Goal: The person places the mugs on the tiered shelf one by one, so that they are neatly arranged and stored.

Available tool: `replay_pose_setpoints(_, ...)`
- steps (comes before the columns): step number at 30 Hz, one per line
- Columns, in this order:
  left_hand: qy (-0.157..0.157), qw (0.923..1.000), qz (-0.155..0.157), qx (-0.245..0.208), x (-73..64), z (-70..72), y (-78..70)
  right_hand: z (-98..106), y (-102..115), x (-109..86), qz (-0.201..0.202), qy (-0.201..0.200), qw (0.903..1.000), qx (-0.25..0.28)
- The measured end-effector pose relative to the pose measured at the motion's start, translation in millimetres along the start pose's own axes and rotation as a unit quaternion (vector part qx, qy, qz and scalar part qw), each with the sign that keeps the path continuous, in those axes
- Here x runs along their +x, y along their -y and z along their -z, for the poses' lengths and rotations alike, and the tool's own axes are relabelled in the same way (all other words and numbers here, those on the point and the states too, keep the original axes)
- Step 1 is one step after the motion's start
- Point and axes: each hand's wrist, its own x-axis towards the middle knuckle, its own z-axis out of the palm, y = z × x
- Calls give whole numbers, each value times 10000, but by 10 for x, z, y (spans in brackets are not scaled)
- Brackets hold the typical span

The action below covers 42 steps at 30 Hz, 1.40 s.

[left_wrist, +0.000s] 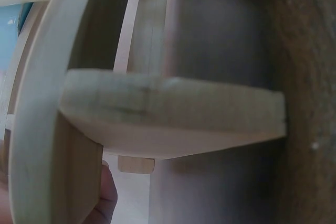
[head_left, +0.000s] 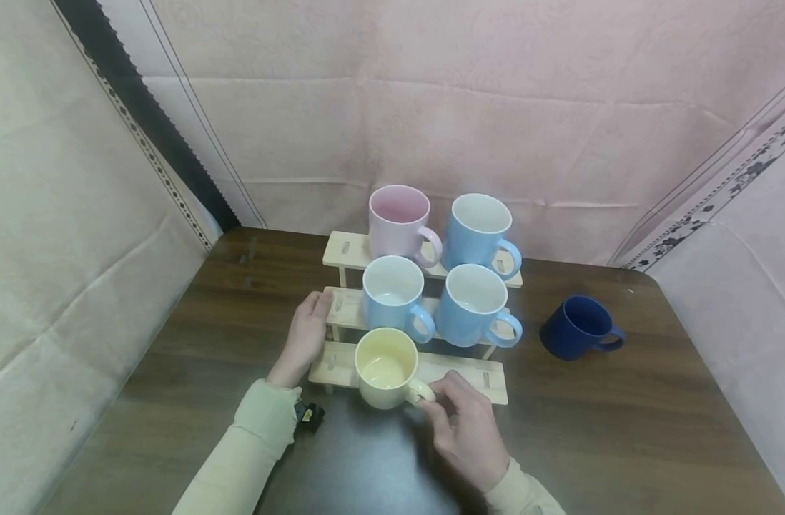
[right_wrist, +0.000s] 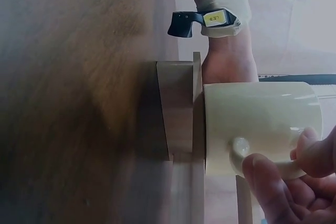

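A pale yellow mug (head_left: 382, 390) stands upright on the lowest step of a wooden three-step rack (head_left: 463, 368), its handle toward the front right. My right hand (head_left: 466, 429) pinches that handle between thumb and fingers, as the right wrist view shows close up. At the rack's left side, my left hand (head_left: 307, 332) holds the end of the middle step; fingers (left_wrist: 107, 195) show beyond a plank in the left wrist view. Two light blue mugs (head_left: 386, 286) share the middle step. Above them on the top step are a lilac mug (head_left: 392, 239) and another light blue mug (head_left: 466, 243).
A dark blue mug (head_left: 569, 332) sits tilted on the brown wooden table (head_left: 624, 415), to the right of the rack. Pale cloth (head_left: 495, 93) hangs behind the table and along both sides. The left wrist carries a small black device (right_wrist: 184, 23).
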Motion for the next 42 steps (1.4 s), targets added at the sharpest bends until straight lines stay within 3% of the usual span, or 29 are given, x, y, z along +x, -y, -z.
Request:
replay_pose_setpoints(8, 19, 10000, 17, -29, -10, -5, -13, -22, 9, -4, -73, -8, 9999, 108)
replay_pose_setpoints(15, 8, 10000, -12, -28, -4, 1, -7, -14, 41, 0, -424, 200, 9989, -3)
replay_pose_setpoints(23, -19, 10000, -32, -56, 7, -3, 3, 41, 43, -20, -725, 632, 9948, -345)
replay_pose_setpoints(28, -9, 10000, -20, -71, -1, -3, 3, 177, 47, -57, -831, 781, 9905, -767)
replay_pose_setpoints(34, 14, 9999, -16, -105, -12, -10, -8, 471, -10, -109, -1246, 493, 9882, -741)
replay_pose_setpoints(39, 15, 9999, 44, -131, -15, -7, -11, 746, -158, -113, -628, -116, 9961, -612)
replay_pose_setpoints(42, 16, 9999, 22, -135, -12, -8, -5, 894, -230, -100, -476, -525, 9948, -726)
